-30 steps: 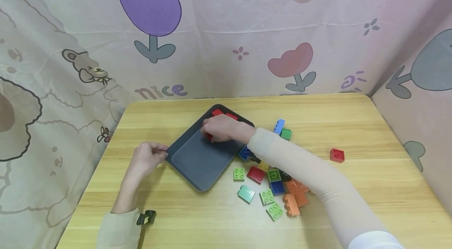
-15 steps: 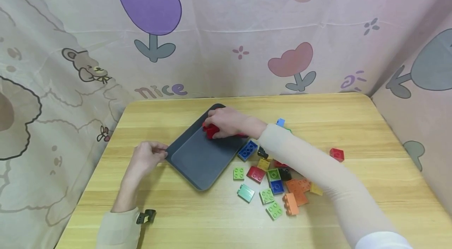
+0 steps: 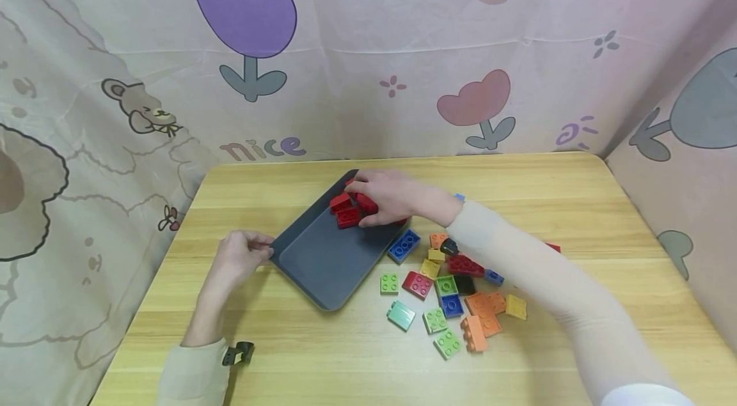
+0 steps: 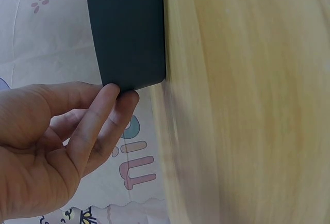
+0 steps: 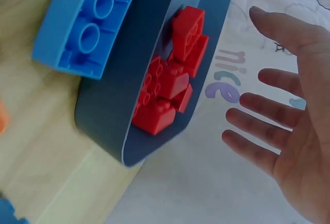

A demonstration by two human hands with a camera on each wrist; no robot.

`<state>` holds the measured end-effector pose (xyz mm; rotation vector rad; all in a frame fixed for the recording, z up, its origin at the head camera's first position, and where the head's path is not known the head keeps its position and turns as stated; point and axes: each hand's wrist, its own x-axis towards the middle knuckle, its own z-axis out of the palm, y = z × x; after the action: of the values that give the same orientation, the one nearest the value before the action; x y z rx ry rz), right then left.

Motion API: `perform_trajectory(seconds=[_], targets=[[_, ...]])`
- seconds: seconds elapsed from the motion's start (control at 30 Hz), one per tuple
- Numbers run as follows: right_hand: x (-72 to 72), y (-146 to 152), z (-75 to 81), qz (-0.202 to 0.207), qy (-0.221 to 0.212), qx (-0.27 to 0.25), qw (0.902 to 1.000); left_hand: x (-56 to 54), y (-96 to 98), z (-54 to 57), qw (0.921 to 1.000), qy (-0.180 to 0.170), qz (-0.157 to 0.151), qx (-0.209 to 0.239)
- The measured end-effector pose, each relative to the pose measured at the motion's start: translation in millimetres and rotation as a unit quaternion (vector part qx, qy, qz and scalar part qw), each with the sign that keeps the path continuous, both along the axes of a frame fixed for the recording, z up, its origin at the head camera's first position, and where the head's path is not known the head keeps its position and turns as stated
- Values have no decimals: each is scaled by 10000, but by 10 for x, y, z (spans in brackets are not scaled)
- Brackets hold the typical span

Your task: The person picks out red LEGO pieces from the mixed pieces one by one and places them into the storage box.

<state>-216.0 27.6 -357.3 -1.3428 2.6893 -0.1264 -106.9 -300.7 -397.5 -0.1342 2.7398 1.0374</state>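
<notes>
- Across the head view, with twelve o'clock toward the far edge of the table (image 3: 322, 361), the grey tray (image 3: 322, 265) sits left of centre; its nine o'clock corner is pinched in the grip of the left hand (image 3: 244, 256).
- Same view: at the tray's one o'clock, the right hand (image 3: 391, 196) is over the part where red bricks (image 3: 348, 217) lie inside, toward twelve. Outside the tray, a blue brick (image 3: 404, 246) lies just beside its wall at three; toward four are a short red brick (image 3: 417, 285), a long red brick (image 3: 466, 265), orange bricks (image 3: 482, 314) and a yellow brick (image 3: 515, 307). One lone red brick (image 3: 553, 247) barely shows past the right sleeve (image 3: 553, 307), toward three.
- From the left wrist, the fingertips hold the tray's corner, its outer wall rising toward twelve; the tray appears steadied by this grip.
- From the right wrist, the other grip, at three o'clock, is released: fingers spread, nothing held, apart from the red bricks clustered in the tray.
- Judged from all three, the step in hand is collecting red bricks in the tray, with one load seemingly just let go. The next move would call for lifting clear and reaching toward four o'clock for a red brick left outside, with the tray kept steady.
</notes>
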Motion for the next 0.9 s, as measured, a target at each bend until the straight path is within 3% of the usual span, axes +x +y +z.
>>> perform_trajectory(seconds=[0.43,0.9], targets=[[117,422,34,-275,-108,-344,9990,3,1,10,10000,-29,-10,40],[290,848,22,-577,-225,-84,9980,-2,0,-5,10000,-2,6,43]])
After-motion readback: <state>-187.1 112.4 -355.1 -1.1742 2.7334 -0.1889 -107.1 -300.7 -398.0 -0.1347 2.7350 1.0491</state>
